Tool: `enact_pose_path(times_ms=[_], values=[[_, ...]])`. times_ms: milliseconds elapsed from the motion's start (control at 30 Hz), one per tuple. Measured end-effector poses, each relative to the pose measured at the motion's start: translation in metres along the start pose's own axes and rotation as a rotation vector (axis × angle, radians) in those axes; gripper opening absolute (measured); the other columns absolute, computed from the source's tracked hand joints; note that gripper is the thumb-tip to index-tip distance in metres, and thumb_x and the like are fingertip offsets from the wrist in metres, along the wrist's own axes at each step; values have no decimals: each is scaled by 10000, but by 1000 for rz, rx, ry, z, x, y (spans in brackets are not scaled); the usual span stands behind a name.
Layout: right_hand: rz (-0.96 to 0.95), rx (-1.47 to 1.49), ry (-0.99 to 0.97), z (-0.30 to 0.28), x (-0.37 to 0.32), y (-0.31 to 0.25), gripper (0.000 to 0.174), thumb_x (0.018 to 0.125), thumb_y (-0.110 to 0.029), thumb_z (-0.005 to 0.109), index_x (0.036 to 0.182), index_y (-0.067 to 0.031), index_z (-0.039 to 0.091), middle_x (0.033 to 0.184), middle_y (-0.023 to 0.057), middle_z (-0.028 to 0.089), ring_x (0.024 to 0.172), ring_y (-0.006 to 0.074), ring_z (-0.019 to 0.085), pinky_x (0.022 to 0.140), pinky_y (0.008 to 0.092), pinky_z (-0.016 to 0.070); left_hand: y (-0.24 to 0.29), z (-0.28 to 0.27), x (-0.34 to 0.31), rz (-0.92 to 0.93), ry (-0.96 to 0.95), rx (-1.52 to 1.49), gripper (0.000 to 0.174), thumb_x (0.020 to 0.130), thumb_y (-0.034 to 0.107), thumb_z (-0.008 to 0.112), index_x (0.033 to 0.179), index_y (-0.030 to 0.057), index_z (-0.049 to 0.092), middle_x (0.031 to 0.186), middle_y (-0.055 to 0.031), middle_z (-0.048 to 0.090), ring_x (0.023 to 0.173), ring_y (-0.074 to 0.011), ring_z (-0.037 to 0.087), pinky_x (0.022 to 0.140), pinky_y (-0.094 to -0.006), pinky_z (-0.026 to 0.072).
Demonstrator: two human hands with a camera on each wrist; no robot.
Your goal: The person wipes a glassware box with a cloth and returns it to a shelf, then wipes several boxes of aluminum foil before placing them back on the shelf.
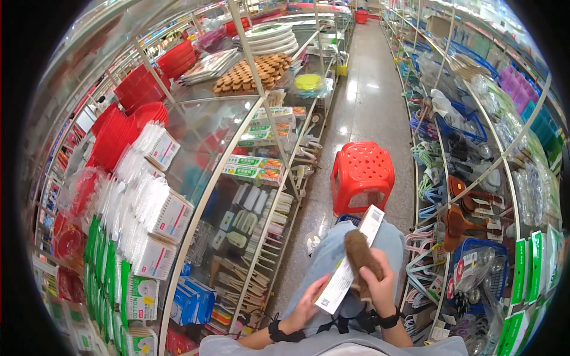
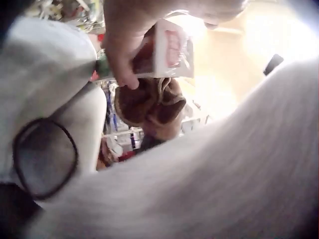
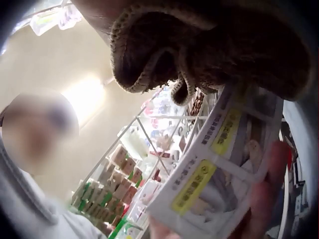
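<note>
A long white box [image 1: 337, 291] slants across the lap, and my left hand [image 1: 306, 305] grips its lower end. Yellow labels and pictures cover one side of the box [image 3: 199, 184] in the right wrist view. Against the box, my right hand [image 1: 383, 282] holds a brown fuzzy cloth piece [image 1: 358, 252], its thumb and fingers curled round it. The folded, stitched edge of the cloth piece [image 3: 144, 50] hangs open in the right wrist view. From the left wrist view, the left thumb lies along the box end [image 2: 172, 50], with the brown folds [image 2: 149, 102] below it.
A red plastic stool [image 1: 363, 172] stands in the aisle just ahead of the knees. Shelves rise close on both sides, with packets of cotton swabs [image 1: 154, 255] at left and hangers [image 1: 424, 249] and a blue basket [image 1: 475, 273] at right. The tiled aisle [image 1: 362, 77] runs away ahead.
</note>
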State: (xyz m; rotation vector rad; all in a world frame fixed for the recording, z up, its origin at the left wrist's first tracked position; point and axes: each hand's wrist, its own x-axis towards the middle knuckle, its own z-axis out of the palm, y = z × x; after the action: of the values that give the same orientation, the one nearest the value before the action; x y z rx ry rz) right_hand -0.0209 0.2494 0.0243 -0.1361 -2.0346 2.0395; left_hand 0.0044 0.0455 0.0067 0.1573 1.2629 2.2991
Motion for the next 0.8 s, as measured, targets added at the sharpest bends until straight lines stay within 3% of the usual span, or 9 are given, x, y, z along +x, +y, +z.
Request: enact_pose_path(times_ms=[67,167,233,367,433,533,633,700,800], values=[[-88,-89,-165,11,-7,-23,364,738,-48,678,1089,-9,589,1167,138,539,1103,269,510,941,351,400,6,-1,0,-191,28,-277,630,965,473,309,1435,66,211,1452,-125,290,1336,-222,300,1095,-384,253],[-127,-89,-509,20,-13,-35,346,729,-63,684,1068,-34,621,1152,124,548,1062,266,544,913,333,425,5,-14,9,-337,174,-404,558,979,449,293,1387,69,314,1384,-107,396,1272,-224,395,1055,-402,314],[-207,-160,-655,25,-19,-42,390,703,-72,664,1091,-77,629,1126,114,562,1021,264,566,871,334,459,-6,-34,7,-357,90,-364,438,989,331,349,1342,72,375,1346,-85,444,1210,-201,460,1020,-386,370],[-272,-223,-547,16,-3,-23,370,687,-74,657,1056,-57,632,1070,132,579,951,293,588,828,357,483,-1,-38,5,-444,145,-373,419,986,211,402,1377,70,345,1318,-58,478,1148,-170,517,952,-319,444],[-301,-292,-332,6,18,-5,343,693,-81,656,1027,-12,623,1021,146,585,919,286,590,814,350,483,5,-35,6,-477,148,-339,442,982,203,418,1394,76,324,1311,-51,484,1135,-148,524,932,-301,455],[-127,-308,9,-4,50,1,310,750,-36,598,1058,-5,603,1017,146,583,932,301,582,825,340,463,16,-25,5,-482,119,-252,474,998,215,363,1427,55,242,1381,-69,411,1193,-156,474,965,-311,423],[-210,-458,164,-3,67,-1,314,761,-47,597,1072,-4,591,1033,169,578,947,329,579,844,349,454,10,-28,7,-479,116,-320,495,993,250,375,1427,54,240,1375,-73,421,1168,-161,494,955,-317,429],[-240,-466,163,8,55,6,322,749,-50,607,1067,-3,592,1037,171,580,958,327,579,845,351,457,12,-30,8,-480,87,-419,499,985,276,390,1414,51,267,1355,-83,444,1139,-173,517,946,-327,435],[-247,-332,-101,22,23,-13,309,719,-55,623,1024,-2,616,1025,164,603,952,306,589,836,357,472,11,-36,11,-459,-94,-586,470,975,305,407,1369,55,349,1302,-87,492,1100,-188,544,928,-347,446]])
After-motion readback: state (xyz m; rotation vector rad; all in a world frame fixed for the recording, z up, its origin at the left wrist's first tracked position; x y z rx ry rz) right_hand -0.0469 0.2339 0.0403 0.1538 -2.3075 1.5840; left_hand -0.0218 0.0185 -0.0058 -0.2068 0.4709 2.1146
